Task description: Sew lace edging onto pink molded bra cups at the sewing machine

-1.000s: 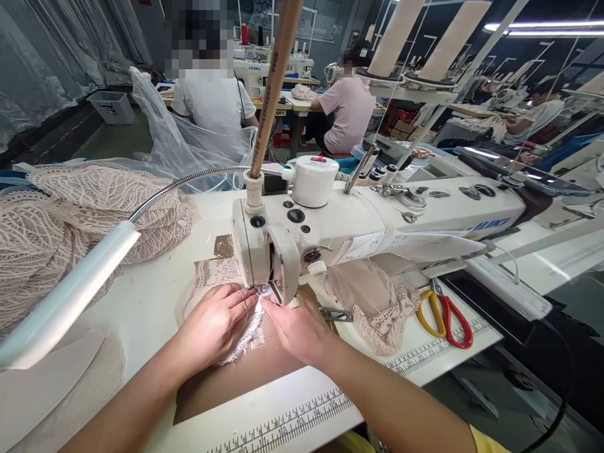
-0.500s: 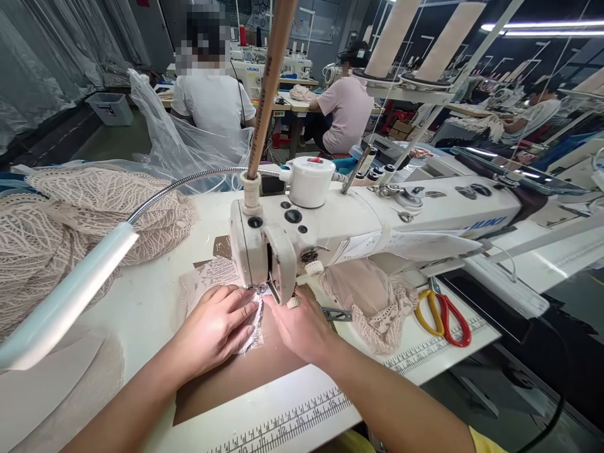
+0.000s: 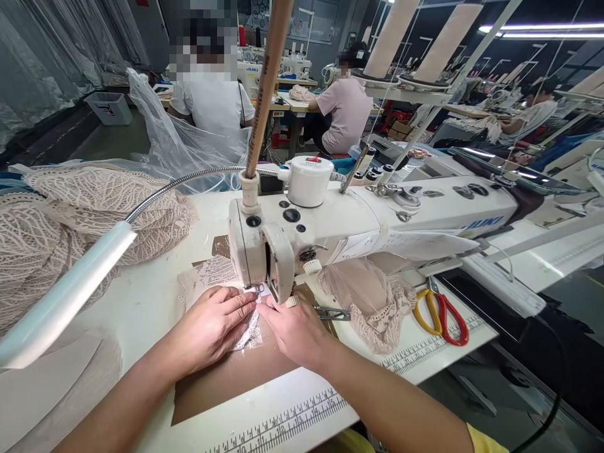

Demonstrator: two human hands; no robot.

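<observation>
At the needle end of the white sewing machine (image 3: 309,217), a piece of pale lace fabric (image 3: 251,333) lies on a brown sheet (image 3: 231,377). My left hand (image 3: 217,324) rests over the lace, its fingers drawn together and holding it down, fingertips close to the presser foot (image 3: 258,288). From the other side my right hand (image 3: 297,327) pinches the edge of the lace near the foot. Its fingertips almost meet those of the left. Part of the lace is hidden under my left hand, and the needle cannot be made out.
A lamp (image 3: 70,292) on a bendy arm reaches over the left side. Lace garments (image 3: 94,220) are heaped behind it. Right of the needle are a beige lace piece (image 3: 372,302) and scissors (image 3: 441,318). A printed ruler (image 3: 283,428) runs along the front edge. Other people sit beyond.
Both hands have shifted very slightly, and the fingertips have drawn closer together by the foot. My left fingers now cover more of the lace. The view has moved a little.
</observation>
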